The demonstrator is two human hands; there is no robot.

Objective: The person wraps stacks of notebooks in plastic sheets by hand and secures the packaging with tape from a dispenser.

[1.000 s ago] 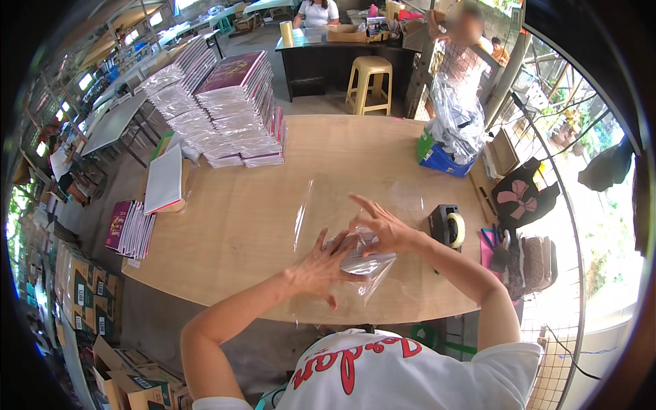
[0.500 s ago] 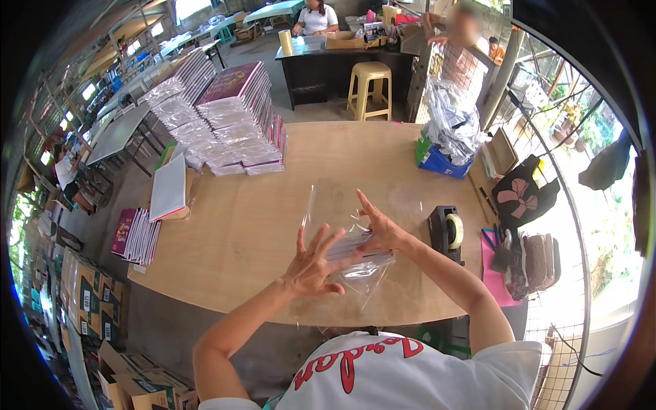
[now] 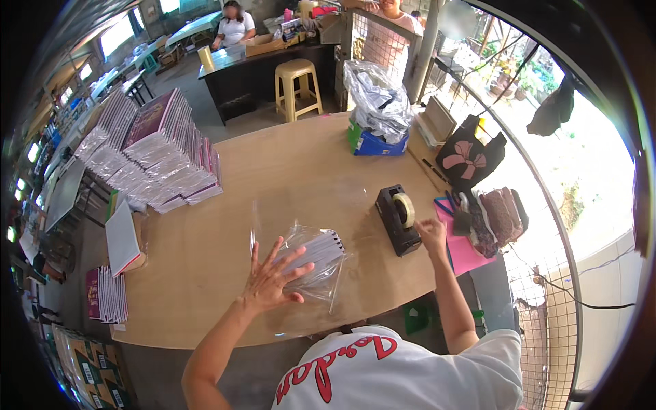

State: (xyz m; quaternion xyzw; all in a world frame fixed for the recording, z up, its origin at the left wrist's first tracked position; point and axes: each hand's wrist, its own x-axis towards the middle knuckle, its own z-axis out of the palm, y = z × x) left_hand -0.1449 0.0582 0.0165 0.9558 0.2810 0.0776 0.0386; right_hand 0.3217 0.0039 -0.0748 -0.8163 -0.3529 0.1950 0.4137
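Workshop tabletop [image 3: 225, 253] of pale wood bears book stacks [image 3: 160, 154] and tape dispenser [image 3: 398, 219].

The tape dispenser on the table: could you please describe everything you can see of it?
The tape dispenser is a black, heavy-looking block, seemingly plastic, carrying a roll of pale, clear-looking tape upright at its top. It sits flat on the wooden table, near the right edge, beside a pink sheet. The right hand is at its right side by the roll; whether it touches is unclear.
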